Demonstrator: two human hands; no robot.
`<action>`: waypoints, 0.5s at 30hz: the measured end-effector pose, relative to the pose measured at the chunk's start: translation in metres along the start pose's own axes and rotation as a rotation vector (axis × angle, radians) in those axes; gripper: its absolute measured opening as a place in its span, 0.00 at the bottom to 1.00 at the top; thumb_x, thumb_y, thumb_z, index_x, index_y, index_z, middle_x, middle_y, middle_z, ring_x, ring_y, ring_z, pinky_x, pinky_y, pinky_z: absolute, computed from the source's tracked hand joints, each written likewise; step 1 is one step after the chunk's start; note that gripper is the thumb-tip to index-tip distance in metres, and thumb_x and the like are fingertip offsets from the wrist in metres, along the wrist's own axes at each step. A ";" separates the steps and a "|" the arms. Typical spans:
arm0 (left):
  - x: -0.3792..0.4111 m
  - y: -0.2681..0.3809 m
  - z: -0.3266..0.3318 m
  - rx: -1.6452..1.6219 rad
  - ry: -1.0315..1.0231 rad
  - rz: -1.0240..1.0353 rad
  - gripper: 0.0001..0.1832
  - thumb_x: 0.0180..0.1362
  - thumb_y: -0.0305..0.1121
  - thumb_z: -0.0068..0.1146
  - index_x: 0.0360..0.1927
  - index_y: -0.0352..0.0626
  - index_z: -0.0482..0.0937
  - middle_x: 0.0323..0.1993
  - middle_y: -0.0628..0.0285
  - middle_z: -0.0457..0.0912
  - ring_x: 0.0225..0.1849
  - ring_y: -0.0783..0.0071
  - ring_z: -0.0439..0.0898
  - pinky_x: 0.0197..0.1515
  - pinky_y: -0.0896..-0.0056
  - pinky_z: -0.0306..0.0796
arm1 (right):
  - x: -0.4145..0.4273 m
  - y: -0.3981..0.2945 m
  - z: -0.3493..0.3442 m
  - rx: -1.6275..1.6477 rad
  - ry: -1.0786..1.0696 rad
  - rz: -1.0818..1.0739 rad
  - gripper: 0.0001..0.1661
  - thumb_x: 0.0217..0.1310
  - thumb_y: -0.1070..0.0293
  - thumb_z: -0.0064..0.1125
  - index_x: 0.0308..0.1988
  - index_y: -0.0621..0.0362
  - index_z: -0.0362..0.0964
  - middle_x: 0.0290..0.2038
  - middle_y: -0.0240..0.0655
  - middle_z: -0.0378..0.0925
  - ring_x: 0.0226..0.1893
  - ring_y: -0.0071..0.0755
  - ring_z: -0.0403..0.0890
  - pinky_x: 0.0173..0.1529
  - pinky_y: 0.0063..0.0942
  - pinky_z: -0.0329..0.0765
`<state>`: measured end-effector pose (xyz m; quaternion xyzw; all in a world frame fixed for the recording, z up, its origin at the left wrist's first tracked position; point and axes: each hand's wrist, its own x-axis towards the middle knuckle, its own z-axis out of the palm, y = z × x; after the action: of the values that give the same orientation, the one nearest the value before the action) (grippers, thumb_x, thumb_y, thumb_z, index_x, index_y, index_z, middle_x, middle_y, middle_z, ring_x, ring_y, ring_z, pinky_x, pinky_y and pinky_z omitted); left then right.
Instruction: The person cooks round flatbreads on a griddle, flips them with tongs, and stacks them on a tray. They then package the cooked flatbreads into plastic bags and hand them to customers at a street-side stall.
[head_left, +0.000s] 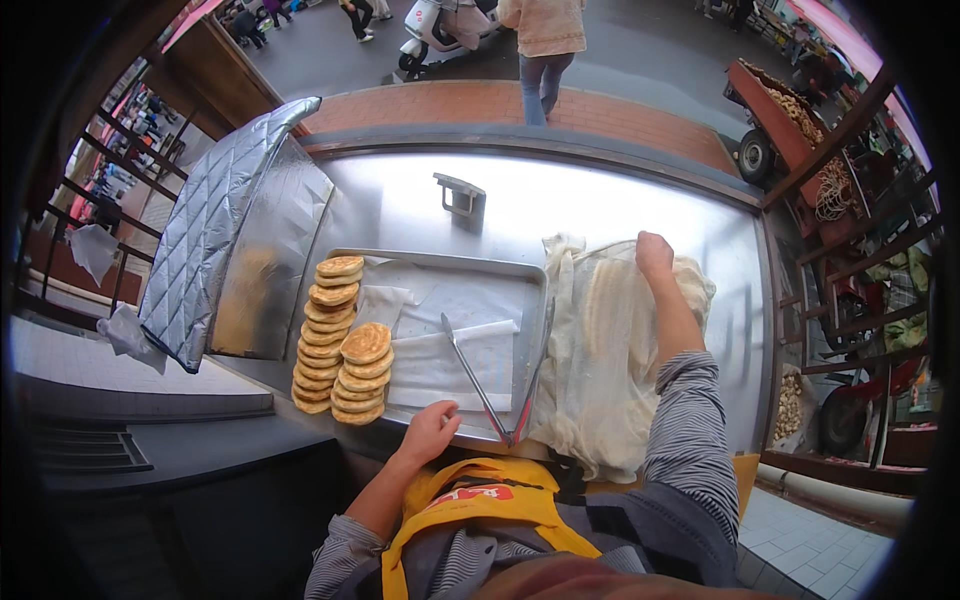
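My right hand (655, 255) pinches the far edge of a thin, off-white cloth (600, 375) at the right of the counter. Pale, long shapes show faintly through the cloth; what they are I cannot tell. Close to my body, my left hand (431, 433) rests by the near rim of a metal tray (420, 259), its fingers loosely curled with nothing visible in them. Browned round flatbreads (367, 343) stand in leaning stacks along the tray's left side. Metal tongs (466, 364) with red handles lie spread over the tray's right part, on white paper sheets (457, 360).
A quilted silver cover (217, 217) drapes over a clear-sided case (262, 277) at the left. A metal handle (456, 196) stands on the steel counter (382, 195). Beyond the counter frame, a person (544, 60) stands near a scooter (442, 30); a red cart (780, 112) is at right.
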<state>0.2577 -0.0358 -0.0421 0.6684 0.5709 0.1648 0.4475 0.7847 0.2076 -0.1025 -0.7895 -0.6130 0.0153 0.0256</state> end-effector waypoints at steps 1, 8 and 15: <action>-0.006 -0.005 -0.003 -0.073 -0.024 -0.089 0.15 0.59 0.31 0.59 0.47 0.35 0.77 0.31 0.56 0.82 0.25 0.69 0.81 0.32 0.70 0.74 | 0.006 0.008 0.006 -0.008 -0.019 0.045 0.12 0.62 0.71 0.45 0.38 0.59 0.77 0.38 0.48 0.83 0.41 0.53 0.84 0.42 0.43 0.82; -0.092 -0.066 -0.021 -0.052 0.157 -0.291 0.13 0.58 0.29 0.59 0.46 0.35 0.78 0.28 0.57 0.81 0.23 0.71 0.81 0.30 0.70 0.75 | -0.088 -0.115 -0.029 0.455 0.349 -0.136 0.15 0.58 0.72 0.55 0.47 0.59 0.73 0.38 0.49 0.75 0.39 0.56 0.78 0.43 0.47 0.76; -0.192 -0.201 -0.018 0.036 0.188 -0.565 0.15 0.58 0.34 0.60 0.45 0.36 0.79 0.28 0.54 0.83 0.24 0.64 0.83 0.33 0.65 0.77 | -0.330 -0.278 0.029 0.404 -0.400 -0.354 0.32 0.50 0.58 0.69 0.51 0.60 0.65 0.43 0.53 0.71 0.45 0.59 0.75 0.45 0.46 0.79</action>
<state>0.0643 -0.2135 -0.1340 0.4726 0.7761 0.0845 0.4089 0.4324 -0.0427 -0.1173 -0.6313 -0.7179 0.2864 0.0633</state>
